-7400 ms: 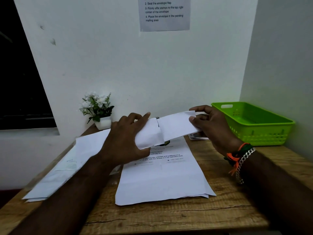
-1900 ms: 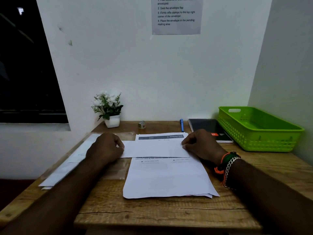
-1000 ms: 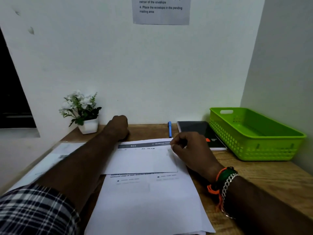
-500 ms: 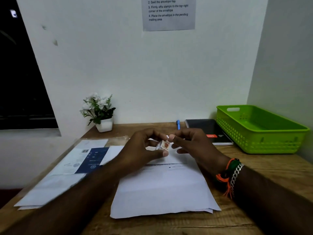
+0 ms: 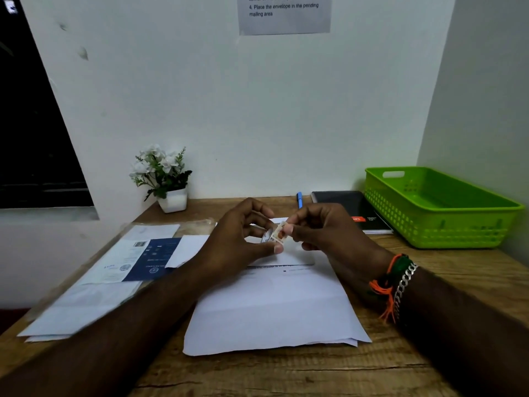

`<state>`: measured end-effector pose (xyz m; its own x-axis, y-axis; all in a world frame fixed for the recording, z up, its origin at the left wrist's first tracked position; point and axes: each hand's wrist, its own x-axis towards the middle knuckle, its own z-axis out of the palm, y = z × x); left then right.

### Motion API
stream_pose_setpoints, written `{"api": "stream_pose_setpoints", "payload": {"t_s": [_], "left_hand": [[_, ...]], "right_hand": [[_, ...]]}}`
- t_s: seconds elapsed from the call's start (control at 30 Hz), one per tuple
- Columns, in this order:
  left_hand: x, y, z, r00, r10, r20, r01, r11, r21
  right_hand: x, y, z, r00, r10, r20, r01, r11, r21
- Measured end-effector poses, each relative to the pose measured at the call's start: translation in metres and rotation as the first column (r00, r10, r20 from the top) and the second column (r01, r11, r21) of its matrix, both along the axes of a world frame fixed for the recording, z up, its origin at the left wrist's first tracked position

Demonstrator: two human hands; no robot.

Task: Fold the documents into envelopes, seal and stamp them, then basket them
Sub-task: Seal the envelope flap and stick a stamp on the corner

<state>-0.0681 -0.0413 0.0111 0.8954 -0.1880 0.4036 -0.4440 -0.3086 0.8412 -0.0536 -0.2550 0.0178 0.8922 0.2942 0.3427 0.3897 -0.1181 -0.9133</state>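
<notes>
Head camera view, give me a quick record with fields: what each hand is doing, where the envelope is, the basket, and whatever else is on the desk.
left hand: pinches the stamp from the left
right hand: pinches the same stamp from the right
stamp position: held in the air above the envelope
envelope: flat on the document stack, partly hidden by the hands
basket: green, far right of the desk, nothing visible inside
other items: flower pot, blue pen, black notebook, papers on the left
</notes>
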Motion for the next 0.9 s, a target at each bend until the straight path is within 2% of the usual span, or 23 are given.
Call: {"api": "stream_pose_setpoints", "payload": {"t_s": [0.23,0.37,0.57,0.67,0.77,0.83,0.9], "left_hand": [[0.002,0.001,0.001,1.0,0.024,-0.014,-0.025,1.0,-0.015],[0.003,0.002,-0.001,1.0,0.018,-0.024,-0.019,0.999,-0.029],[0.0,0.005,0.0,0.999,0.006,-0.037,-0.009,0.997,-0.071],[0.013,0.009,0.006,0.996,0.087,0.011,-0.086,0.994,-0.072],[0.051,0.023,0.019,0.963,0.243,0.118,-0.257,0.96,0.116],[0.083,0.036,0.031,0.921,0.312,0.233,-0.375,0.871,0.316],[0.112,0.051,0.042,0.878,0.37,0.305,-0.473,0.769,0.429]], "right_hand": [[-0.002,0.0,0.004,0.999,0.002,0.054,0.0,1.0,-0.027],[-0.001,-0.002,0.005,1.0,0.004,-0.015,-0.003,1.0,0.022],[0.007,-0.009,0.007,0.995,-0.093,-0.037,0.097,0.988,0.12],[0.013,-0.01,0.001,0.983,-0.182,-0.001,0.181,0.976,0.12],[0.021,-0.012,-0.007,0.96,-0.253,0.12,0.25,0.968,0.04],[0.025,-0.014,-0.01,0.945,-0.273,0.179,0.279,0.96,-0.008],[0.026,-0.017,-0.011,0.925,-0.295,0.24,0.317,0.946,-0.061]]}}
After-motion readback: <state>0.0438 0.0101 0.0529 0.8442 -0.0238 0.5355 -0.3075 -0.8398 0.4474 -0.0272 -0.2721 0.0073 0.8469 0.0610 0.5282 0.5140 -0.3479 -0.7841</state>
